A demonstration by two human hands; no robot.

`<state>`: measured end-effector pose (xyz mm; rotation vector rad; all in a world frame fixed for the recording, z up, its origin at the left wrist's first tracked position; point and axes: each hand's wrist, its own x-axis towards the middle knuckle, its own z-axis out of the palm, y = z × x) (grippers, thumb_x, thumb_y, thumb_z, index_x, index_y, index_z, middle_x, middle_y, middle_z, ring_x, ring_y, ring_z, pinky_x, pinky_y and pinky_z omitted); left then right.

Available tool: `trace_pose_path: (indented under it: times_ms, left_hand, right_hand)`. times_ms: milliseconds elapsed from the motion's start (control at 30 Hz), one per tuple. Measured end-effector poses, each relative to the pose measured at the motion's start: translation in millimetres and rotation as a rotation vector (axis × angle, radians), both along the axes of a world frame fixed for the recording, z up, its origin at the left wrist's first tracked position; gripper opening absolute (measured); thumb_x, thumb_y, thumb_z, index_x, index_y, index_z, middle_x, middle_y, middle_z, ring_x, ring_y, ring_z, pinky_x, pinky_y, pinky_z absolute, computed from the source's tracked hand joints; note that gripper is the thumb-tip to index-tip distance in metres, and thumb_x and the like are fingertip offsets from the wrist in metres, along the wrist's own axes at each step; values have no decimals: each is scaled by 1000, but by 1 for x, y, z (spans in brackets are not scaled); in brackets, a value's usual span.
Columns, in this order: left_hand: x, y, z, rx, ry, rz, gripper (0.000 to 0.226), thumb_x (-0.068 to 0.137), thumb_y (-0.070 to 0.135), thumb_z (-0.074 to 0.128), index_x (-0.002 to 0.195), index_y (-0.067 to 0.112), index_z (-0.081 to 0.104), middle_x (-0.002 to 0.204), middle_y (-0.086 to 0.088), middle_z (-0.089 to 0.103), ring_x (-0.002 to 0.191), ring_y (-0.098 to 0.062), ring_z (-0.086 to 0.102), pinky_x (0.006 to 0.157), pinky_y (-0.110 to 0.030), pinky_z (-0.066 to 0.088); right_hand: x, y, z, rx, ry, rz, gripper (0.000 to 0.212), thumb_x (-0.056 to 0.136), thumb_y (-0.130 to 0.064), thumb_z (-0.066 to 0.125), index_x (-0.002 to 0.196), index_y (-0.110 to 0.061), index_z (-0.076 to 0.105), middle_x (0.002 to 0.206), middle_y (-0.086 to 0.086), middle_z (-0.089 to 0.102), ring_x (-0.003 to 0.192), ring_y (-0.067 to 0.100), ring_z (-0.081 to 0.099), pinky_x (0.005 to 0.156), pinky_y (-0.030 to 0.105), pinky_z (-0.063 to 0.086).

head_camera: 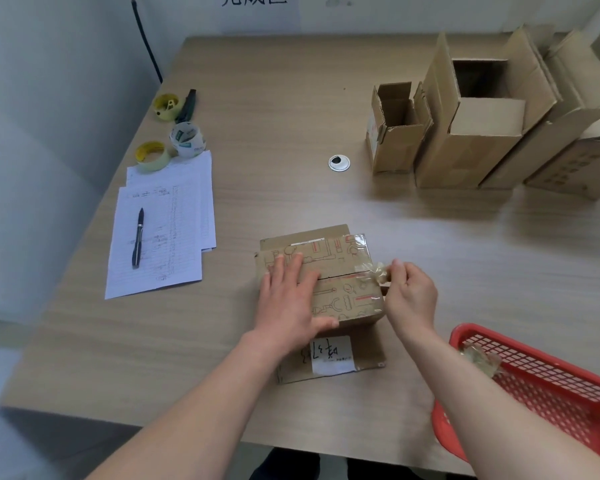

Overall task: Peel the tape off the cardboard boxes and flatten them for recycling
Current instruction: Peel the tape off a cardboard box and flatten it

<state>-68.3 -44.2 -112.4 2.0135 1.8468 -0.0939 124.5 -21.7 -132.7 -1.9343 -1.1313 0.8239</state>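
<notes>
A small corrugated cardboard box point(329, 289), printed with red and black line drawings, is seen near the front edge of a pale wood-grain table point(291, 133), its long axis running roughly left to right across the view and its closed top flaps facing up, their seam also running left to right. A flap bearing a white label point(331, 355) with handwritten marks is spread flat toward the person. The left hand point(288, 299) is laid flat on the box top with straight fingers pointing away, pressing it down. The right hand point(411, 292) is held at the box's right end, where a crumpled strip of clear, glossy tape point(378, 271) is pinched between its curled fingers and thumb; the strip is stretched from the seam toward that hand. More shiny tape is left across the right part of the lid. A red plastic mesh basket point(548, 386) is placed at the front right, with a wad of clear tape point(482, 358) on its rim. Four opened plain cardboard boxes point(465, 133) are stood in a row at the far right. At the left, lined paper sheets point(167, 237) with a black pen point(138, 237) and rolls of tape point(187, 140) are laid out.
</notes>
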Motion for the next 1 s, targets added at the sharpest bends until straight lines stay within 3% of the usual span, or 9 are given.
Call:
trace_pose_path:
  times_ms: [167, 300, 367, 500, 633, 733, 800, 867, 1000]
  left_hand:
    - [3, 3, -2, 3, -18, 35, 90, 72, 70, 71, 146, 33, 33, 166, 0, 0, 152, -30, -9, 123, -50, 4]
    - [2, 2, 0, -7, -43, 50, 90, 71, 70, 72, 146, 34, 34, 166, 2, 0, 152, -29, -10, 123, -51, 2]
    - [2, 2, 1, -15, -56, 56, 90, 72, 69, 72, 146, 35, 35, 166, 2, -1, 152, -28, -11, 123, -50, 1]
    - [1, 2, 1, -30, -75, 60, 89, 73, 68, 72, 146, 36, 34, 166, 3, -2, 152, -26, -14, 123, -51, -1]
    - [2, 2, 1, -35, -84, 70, 89, 72, 67, 73, 146, 36, 34, 166, 3, -2, 152, -26, -14, 123, -51, -2]
    - [3, 3, 2, -39, -87, 78, 89, 72, 66, 74, 145, 35, 34, 166, 3, -3, 152, -26, -14, 123, -51, -2]
    - [4, 3, 2, -37, -86, 82, 89, 72, 66, 74, 145, 35, 35, 166, 4, -2, 152, -26, -14, 123, -51, -2]
    - [5, 2, 3, -37, -85, 84, 89, 71, 66, 75, 145, 35, 36, 166, 3, -2, 152, -26, -13, 123, -50, -1]
    - [4, 3, 3, -32, -80, 85, 89, 71, 66, 75, 144, 34, 36, 166, 2, -1, 152, -26, -13, 123, -50, -1]
  right_hand:
    - [-6, 8, 9, -174, -345, 232, 51, 79, -60, 73, 93, -17, 49, 86, -2, 55, 78, 22, 52, 67, 34, 37]
    - [-8, 13, 3, -67, -355, 274, 36, 90, -44, 66, 82, -17, 44, 81, 0, 52, 74, 24, 50, 64, 35, 33]
    - [-3, 11, -5, -28, -231, 211, 28, 94, -31, 62, 75, -14, 50, 73, 1, 56, 71, 24, 52, 62, 35, 33]
    - [3, 5, -13, -152, 282, -118, 24, 96, -20, 61, 75, -9, 67, 74, 8, 70, 77, 33, 69, 67, 42, 58]
    - [3, 13, -2, -239, 584, -267, 27, 101, -13, 49, 84, 0, 66, 85, 17, 72, 74, 28, 72, 61, 35, 57]
    - [1, 14, 2, -242, 137, -1, 49, 100, -45, 49, 68, -9, 59, 72, 7, 67, 76, 32, 67, 67, 40, 50]
    - [-6, 13, 2, -284, -189, 168, 51, 90, -62, 57, 83, -12, 57, 79, 1, 61, 80, 28, 59, 68, 37, 42]
    - [-12, 16, 2, -280, -279, 198, 55, 85, -65, 62, 96, -12, 51, 88, 2, 58, 82, 27, 55, 69, 36, 41]
    - [-12, 19, -4, -184, -380, 278, 40, 96, -52, 54, 92, -13, 45, 90, 8, 58, 80, 33, 53, 67, 37, 37]
